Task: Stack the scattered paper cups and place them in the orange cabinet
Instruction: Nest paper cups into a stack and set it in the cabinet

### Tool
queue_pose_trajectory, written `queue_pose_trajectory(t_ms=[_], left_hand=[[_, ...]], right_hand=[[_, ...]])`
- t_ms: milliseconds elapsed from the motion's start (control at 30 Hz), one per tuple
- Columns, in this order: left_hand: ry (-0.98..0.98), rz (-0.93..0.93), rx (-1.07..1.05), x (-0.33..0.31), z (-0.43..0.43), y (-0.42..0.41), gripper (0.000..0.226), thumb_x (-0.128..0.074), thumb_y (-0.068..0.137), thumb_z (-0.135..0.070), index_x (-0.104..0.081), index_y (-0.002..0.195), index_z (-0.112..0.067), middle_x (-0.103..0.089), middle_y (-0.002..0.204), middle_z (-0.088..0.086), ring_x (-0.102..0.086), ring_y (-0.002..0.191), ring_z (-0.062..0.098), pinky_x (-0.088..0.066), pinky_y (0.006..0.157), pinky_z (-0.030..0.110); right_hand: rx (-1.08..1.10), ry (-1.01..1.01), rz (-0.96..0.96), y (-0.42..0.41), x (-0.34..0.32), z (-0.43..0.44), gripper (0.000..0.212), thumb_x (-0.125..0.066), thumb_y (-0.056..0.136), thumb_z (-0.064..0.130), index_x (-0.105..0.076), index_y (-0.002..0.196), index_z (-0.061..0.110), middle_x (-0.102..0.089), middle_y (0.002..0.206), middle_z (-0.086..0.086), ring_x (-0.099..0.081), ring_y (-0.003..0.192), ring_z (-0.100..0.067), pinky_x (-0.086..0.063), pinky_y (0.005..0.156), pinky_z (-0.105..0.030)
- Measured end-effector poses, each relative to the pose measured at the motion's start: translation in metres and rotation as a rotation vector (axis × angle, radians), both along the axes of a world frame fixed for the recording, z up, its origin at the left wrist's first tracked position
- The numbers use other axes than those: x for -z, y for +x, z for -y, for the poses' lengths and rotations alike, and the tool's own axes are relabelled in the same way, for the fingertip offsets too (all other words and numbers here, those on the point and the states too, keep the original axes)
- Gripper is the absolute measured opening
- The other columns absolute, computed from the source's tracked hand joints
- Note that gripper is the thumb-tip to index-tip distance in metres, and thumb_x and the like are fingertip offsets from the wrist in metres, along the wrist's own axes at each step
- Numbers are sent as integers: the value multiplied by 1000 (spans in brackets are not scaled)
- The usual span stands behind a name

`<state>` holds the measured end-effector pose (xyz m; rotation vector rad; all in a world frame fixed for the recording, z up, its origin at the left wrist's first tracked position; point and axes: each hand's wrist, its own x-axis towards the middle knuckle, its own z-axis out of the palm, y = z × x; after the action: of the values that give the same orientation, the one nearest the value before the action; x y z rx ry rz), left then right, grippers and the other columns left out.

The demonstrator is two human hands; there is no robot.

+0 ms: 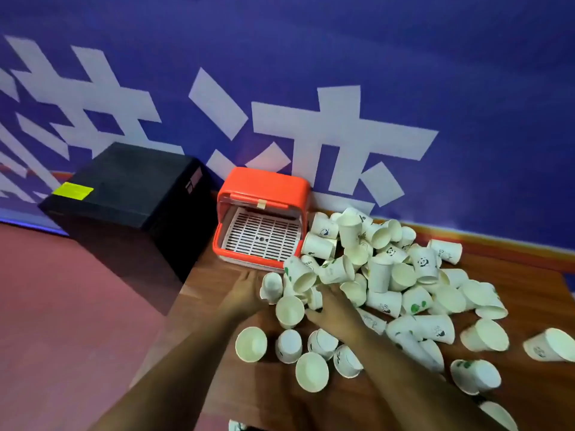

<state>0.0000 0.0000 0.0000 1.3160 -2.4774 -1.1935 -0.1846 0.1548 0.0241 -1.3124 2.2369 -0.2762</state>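
Note:
Several white paper cups (401,275) lie scattered and heaped on the brown wooden table (535,396), some printed with pandas or green leaves. The orange cabinet (267,185) stands at the table's back left, its door raised, showing a white slotted tray (264,233) inside. My left hand (245,293) reaches into the pile's left edge and touches a cup lying on its side (271,286). My right hand (333,303) is among the cups just right of it, its fingers hidden behind cups. An upright cup (290,311) stands between both hands.
A black box (130,185) with a yellow label sits left of the cabinet, off the table. A blue wall with large white characters (342,132) runs behind. The red floor (62,306) lies to the left, past the table's left edge.

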Motion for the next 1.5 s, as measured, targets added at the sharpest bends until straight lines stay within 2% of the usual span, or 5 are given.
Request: queue_pose_trajectory(t_ms=[367,600,933,1300,1500], left_hand=[[-38,148,422,58,61,-26,85,-57,71,-57,-45,149,-27,-38,158,2,-36,145,30,-37,114,50],[-137,196,528,58,73,-31,71,-71,86,-23,-40,150,-17,-38,158,3,-38,143,27,-38,113,40],[-3,-228,133,36,88,31,60,-79,83,-18,-57,139,-25,-49,137,-5,-49,125,11,-50,97,28],[766,-558,-485,22,61,55,32,-76,88,-17,-49,104,-13,-57,128,25,-66,108,33,-55,94,49],[1014,-641,-355,16,63,64,66,-71,86,1,-44,144,-17,-56,138,17,-61,123,31,-58,91,32]], right_hand=[[122,115,100,33,47,53,88,-69,73,62,-37,144,21,-41,145,-3,-41,133,-25,-41,103,-36],[146,125,-29,43,66,59,67,-72,73,46,-51,128,13,-49,132,-9,-50,119,-28,-47,95,-36],[219,-31,-71,35,62,51,19,-53,92,10,-64,107,6,-64,106,-8,-60,104,-26,-46,81,-31],[287,-65,-71,33,49,54,13,-54,89,14,-67,92,10,-69,91,-4,-63,88,-23,-49,72,-33],[433,-261,208,20,-15,62,11,-61,88,11,-71,92,13,-67,79,8,-64,79,-12,-48,68,-23]])
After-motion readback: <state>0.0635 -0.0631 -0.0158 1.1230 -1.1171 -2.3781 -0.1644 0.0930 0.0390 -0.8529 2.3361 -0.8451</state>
